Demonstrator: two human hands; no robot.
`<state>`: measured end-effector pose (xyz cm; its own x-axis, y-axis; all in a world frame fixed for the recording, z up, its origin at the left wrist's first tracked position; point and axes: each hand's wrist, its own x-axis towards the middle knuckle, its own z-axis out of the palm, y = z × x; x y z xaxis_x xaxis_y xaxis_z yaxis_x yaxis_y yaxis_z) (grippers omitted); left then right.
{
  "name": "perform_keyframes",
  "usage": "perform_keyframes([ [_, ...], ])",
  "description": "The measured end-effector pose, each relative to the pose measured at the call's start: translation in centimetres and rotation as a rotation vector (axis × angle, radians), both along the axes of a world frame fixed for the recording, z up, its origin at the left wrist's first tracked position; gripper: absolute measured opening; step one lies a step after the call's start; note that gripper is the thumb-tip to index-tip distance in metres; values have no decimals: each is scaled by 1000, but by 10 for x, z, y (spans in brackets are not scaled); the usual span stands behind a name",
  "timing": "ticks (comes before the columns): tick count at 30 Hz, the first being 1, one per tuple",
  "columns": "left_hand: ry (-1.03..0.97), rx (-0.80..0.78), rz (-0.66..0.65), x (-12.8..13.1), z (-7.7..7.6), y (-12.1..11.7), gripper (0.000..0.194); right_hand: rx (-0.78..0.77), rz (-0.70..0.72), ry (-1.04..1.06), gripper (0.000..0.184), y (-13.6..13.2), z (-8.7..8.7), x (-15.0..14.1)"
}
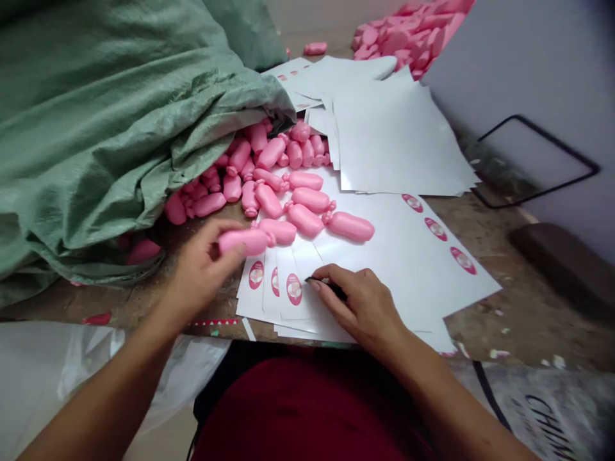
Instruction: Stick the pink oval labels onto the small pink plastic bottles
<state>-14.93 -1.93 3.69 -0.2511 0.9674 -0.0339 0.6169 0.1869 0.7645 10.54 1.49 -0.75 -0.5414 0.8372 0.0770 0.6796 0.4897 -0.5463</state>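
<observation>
My left hand (206,259) is closed around a pink sausage-shaped plastic piece (243,242) with a knobbed end, held just above the table's near side. My right hand (362,304) pinches a slim black pointed tool (331,286); most of it is hidden by the fingers, so its kind is unclear. Its tip is beside an oval red-and-white sticker (294,289) on the white sticker sheets (379,275). More pink pieces (349,226) lie on the sheets just beyond both hands.
A large green woven sack (120,115) spills pink pieces from the left. White sheets (394,134) are stacked farther back, with a heap of pink pieces (408,35) behind them. On the right are a black wire frame (562,142) and a dark block (562,262) on the worn table.
</observation>
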Motion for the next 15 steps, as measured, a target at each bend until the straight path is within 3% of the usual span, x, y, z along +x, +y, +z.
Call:
perform_keyframes([
  [3,310,-123,-258,25,-11,-2,34,30,4,-51,19,2,-4,-3],
  [6,337,-172,-301,33,-12,1,39,64,-3,-69,19,2,-7,-7],
  [8,81,-158,-231,39,-10,8,35,88,-2,-68,19,2,-9,-9],
  [12,-807,-193,-10,59,-14,28,38,117,16,-87,21,2,-9,-11],
  [15,-1099,-195,113,73,-24,37,40,136,15,-120,25,2,-9,-12],
])
